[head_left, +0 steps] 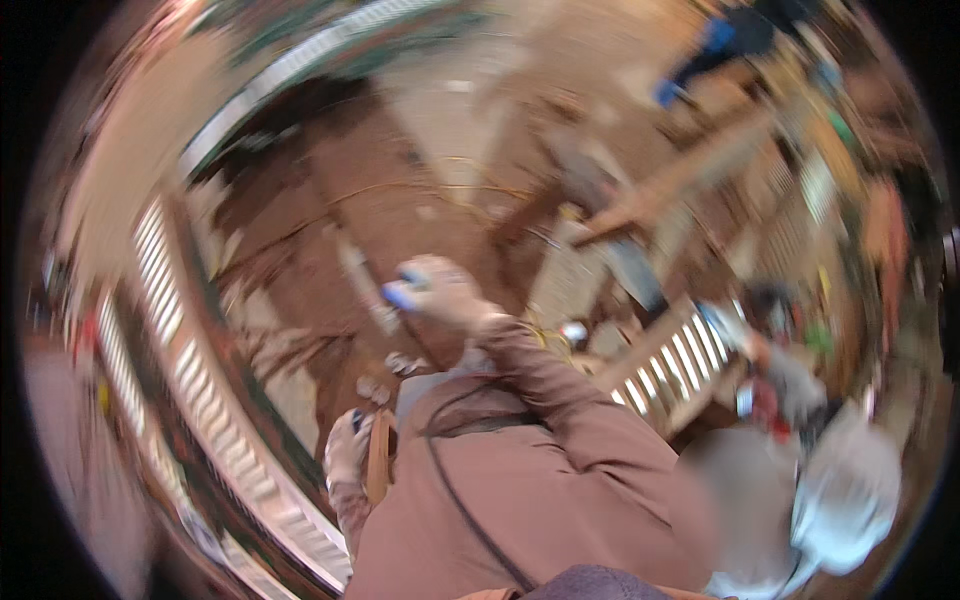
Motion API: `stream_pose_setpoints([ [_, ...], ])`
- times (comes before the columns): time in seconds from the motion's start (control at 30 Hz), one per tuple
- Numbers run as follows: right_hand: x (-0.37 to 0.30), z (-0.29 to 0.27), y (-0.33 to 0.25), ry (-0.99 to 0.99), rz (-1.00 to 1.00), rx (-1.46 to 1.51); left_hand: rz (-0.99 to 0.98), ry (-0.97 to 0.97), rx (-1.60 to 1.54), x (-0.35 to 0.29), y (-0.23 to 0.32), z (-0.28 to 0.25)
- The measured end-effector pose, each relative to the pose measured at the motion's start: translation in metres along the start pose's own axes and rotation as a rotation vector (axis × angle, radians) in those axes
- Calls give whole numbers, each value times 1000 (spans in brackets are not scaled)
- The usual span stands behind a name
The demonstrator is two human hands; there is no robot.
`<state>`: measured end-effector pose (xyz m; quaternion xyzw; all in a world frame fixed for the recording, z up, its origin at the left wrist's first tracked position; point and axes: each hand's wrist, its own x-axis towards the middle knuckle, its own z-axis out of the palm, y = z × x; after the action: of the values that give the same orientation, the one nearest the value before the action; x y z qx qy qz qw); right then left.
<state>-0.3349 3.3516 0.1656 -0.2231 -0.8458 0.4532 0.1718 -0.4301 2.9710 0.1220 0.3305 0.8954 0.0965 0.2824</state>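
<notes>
My right hand (440, 290) reaches out ahead of me over the reddish-brown floor. It looks pale, with a bright blue patch at the fingers. Motion smears it, so whether it holds anything is unclear. Low at my left side, my left hand (345, 455) is closed against a narrow brown piece of wood (379, 458), which stands between the hand and my body. Dark blue shows at that hand's fingers too. A brown sleeve covers each arm.
Rows of pale slatted frames (215, 400) run along my left. At the right, a person with a blue-gloved hand (722, 325) is beside another slatted frame (675, 365). Wooden beams (680, 180) and a yellow cord (400, 186) lie ahead. Another person (735, 40) is farther off.
</notes>
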Motion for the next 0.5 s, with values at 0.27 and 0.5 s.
stream_pose_setpoints([
  [0.27,-16,19,50,-441,128,37,-444,165,-239,-62,39,9],
  [0.5,36,65,33,-848,-207,-427,-888,421,-254,-148,51,80],
])
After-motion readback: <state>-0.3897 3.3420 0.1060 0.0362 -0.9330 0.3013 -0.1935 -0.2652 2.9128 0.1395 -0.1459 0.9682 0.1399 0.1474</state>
